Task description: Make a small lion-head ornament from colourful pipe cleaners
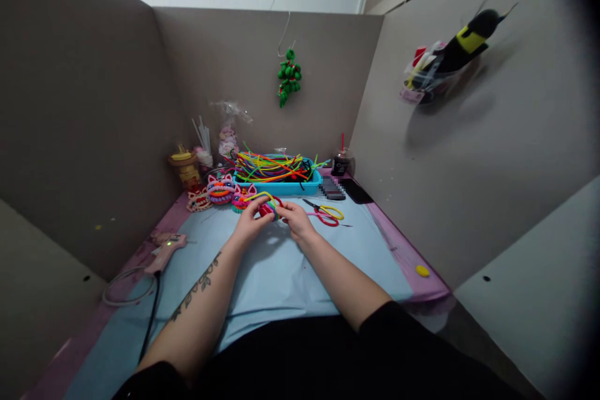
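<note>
Over the middle of the blue table cover, both hands pinch one small multicoloured pipe-cleaner piece [269,210] with red, green and purple in it. My left hand [253,217] grips its left side, fingers curled round it. On its right side, my right hand [294,219] pinches the edge. A yellow pipe-cleaner end [263,195] sticks up and out above the fingers. Just right of my right hand lie scissors [328,214] with red and yellow handles, blades spread. Close behind my left hand stands a pink-eared pipe-cleaner figure [241,197], partly hidden.
A blue tray [281,189] heaped with coloured pipe cleaners stands at the back. Other eared figures [220,189] sit left of it. A pink glue gun [167,252] with its cord lies at left. A dark phone [356,191] and a drink cup [341,163] are back right. Partition walls enclose three sides.
</note>
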`<state>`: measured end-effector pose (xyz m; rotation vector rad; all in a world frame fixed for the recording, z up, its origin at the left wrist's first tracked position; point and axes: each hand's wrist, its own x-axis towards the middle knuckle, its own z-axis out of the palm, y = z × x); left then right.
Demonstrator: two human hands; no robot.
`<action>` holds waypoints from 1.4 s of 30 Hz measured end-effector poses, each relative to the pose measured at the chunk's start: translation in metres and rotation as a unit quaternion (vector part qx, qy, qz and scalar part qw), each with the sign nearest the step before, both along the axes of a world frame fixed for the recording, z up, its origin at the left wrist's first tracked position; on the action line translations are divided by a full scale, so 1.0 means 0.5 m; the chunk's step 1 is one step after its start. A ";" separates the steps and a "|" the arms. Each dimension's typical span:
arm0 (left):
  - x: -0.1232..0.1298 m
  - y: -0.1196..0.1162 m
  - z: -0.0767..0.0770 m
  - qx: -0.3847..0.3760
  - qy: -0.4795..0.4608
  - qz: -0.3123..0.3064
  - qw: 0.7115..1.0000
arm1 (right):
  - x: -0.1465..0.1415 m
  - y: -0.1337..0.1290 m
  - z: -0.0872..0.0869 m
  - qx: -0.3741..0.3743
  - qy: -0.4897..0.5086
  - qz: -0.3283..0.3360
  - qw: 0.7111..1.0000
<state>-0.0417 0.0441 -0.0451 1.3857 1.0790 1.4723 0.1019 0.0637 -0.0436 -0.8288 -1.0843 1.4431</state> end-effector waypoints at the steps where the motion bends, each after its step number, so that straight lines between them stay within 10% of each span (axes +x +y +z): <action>1: -0.003 -0.001 0.002 0.007 0.021 -0.002 1.000 | 0.004 0.001 0.001 -0.005 -0.013 0.004 1.000; 7: -0.010 0.005 0.002 0.007 0.023 -0.028 0.999 | 0.017 0.011 0.002 -0.093 0.021 0.093 0.991; 17: 0.003 0.008 -0.016 -0.001 0.010 0.091 0.996 | -0.003 0.019 0.003 -0.252 0.252 0.020 0.934; 25: 0.025 -0.014 0.000 -0.195 -0.219 0.020 0.956 | -0.007 0.014 0.001 -0.235 0.277 0.041 0.931; 42: 0.042 -0.002 -0.009 -0.138 -0.334 0.092 0.928 | -0.035 0.003 -0.021 -0.201 0.189 0.070 0.959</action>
